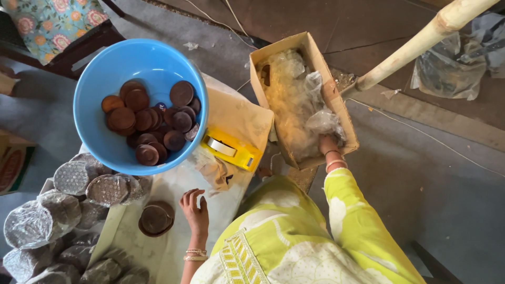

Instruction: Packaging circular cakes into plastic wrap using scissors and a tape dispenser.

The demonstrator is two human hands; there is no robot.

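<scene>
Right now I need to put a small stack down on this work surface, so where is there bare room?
The clearest patch is the pale sheet between the blue bowl, the loose brown discs and the left hand. It is crowded left of that, where bubble-wrapped bundles pile up. The tape dispenser fills the tan corner, and the right hand reaches into the plastic-filled cardboard box.

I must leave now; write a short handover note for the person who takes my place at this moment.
Left hand: open, empty, resting on the work sheet beside a small stack of brown discs.
Right hand: inside the cardboard box, among clear plastic bags; grip hidden.
Blue bowl holds loose discs; tape dispenser lies beside it.
Done: many wrapped stacks lie to the left.
Left: stack on the sheet and bowl discs are unwrapped.
</scene>
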